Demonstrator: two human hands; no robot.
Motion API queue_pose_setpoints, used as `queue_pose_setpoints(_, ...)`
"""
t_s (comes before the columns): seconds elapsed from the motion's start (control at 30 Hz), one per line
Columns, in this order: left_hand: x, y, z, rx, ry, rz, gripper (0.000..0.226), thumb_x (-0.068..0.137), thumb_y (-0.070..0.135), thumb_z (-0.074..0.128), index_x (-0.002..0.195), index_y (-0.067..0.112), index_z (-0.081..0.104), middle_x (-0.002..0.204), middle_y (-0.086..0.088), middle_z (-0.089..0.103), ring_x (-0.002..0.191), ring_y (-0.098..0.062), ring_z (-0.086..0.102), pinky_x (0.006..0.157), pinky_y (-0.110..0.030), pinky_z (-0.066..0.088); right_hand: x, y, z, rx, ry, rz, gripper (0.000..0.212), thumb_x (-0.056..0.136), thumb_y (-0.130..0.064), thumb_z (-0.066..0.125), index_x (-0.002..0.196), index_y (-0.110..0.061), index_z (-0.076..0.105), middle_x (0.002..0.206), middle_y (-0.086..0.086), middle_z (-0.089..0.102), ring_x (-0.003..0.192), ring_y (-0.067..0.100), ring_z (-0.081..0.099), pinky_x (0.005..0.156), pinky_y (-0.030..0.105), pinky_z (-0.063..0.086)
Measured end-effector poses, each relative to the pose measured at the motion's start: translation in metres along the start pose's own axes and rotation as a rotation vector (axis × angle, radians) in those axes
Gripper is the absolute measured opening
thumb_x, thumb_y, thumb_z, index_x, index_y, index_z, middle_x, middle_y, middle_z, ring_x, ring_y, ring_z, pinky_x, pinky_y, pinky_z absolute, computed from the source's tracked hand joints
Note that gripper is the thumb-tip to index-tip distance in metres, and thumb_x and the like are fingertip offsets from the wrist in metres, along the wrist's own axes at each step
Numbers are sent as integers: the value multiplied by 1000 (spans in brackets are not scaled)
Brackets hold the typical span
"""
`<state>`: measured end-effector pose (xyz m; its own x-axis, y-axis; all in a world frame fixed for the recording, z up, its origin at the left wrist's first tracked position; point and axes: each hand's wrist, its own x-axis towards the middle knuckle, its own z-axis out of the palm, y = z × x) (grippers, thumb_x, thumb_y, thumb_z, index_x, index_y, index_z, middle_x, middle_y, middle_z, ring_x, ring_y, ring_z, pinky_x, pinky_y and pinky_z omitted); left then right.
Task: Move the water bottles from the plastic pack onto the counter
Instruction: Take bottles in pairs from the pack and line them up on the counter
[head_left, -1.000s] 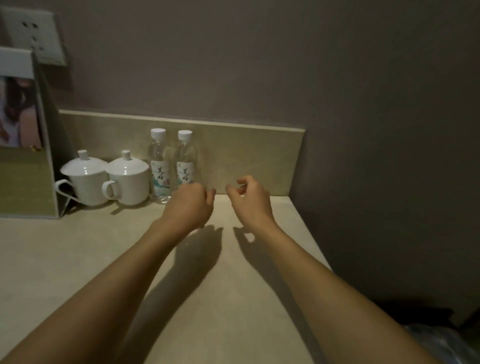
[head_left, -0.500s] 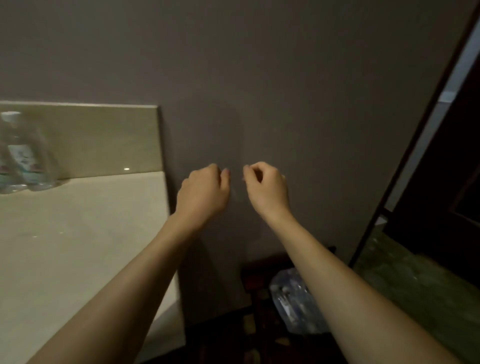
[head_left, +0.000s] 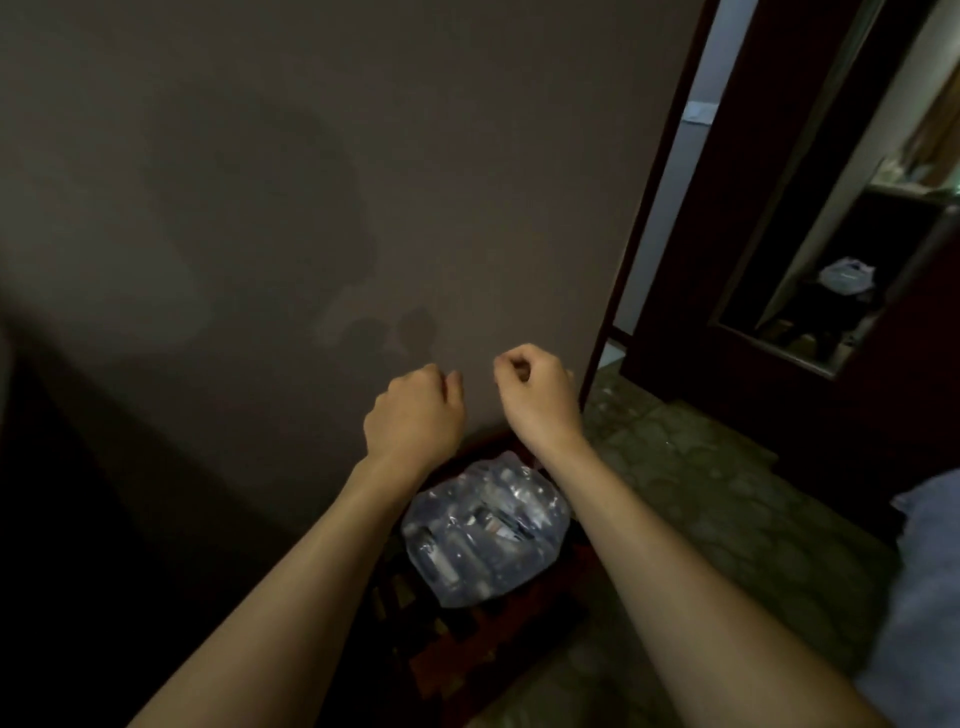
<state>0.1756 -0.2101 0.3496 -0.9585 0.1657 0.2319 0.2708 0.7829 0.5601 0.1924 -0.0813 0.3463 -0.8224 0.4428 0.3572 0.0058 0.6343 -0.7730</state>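
A clear plastic pack (head_left: 483, 535) holding several water bottles lies low on a dark red slatted stand (head_left: 467, 649) by the foot of the wall. My left hand (head_left: 415, 415) and my right hand (head_left: 537, 395) hang side by side in the air above the pack, well apart from it. Both have their fingers curled in and hold nothing. The counter and the bottles standing on it are out of view.
A grey-brown wall (head_left: 311, 182) fills the left and middle. A dark doorframe (head_left: 649, 208) and a dark wooden door with a mirror (head_left: 831, 234) stand on the right. Green patterned floor (head_left: 701, 467) lies beside the stand. Bluish cloth (head_left: 924, 597) shows at the right edge.
My view has swung right and down, away from the counter with its two bottles and cups. The plastic pack has come into view below my hands, which stay curled and empty.
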Motion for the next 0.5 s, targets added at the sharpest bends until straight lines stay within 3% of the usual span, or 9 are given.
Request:
queue_pose_setpoints(0.3,74,-7,108,-50,-197,-187,36,99,40,35,93,15,61,98,-11,67,89,-32,64,82,-41,53,76,117,41,-113,-226,183,15,92,-31,54,87,-22,65,85,-2,68,83,17,64,72,29,51)
queue_pose_setpoints(0.4,91,-14,136,-60,-259,-253,35,98,41,37,101,17,63,101,-11,66,92,-32,64,85,-44,54,90,145,59,-119,-300,214,14,92,-32,55,86,-23,62,86,-2,68,82,17,64,68,29,51)
queue_pose_setpoints(0.5,99,-25,166,-66,-282,-300,35,97,42,40,103,16,64,100,-10,67,92,-31,64,82,-38,53,98,171,74,-144,-398,265,14,92,-34,55,88,-23,62,90,1,70,85,19,65,76,35,55)
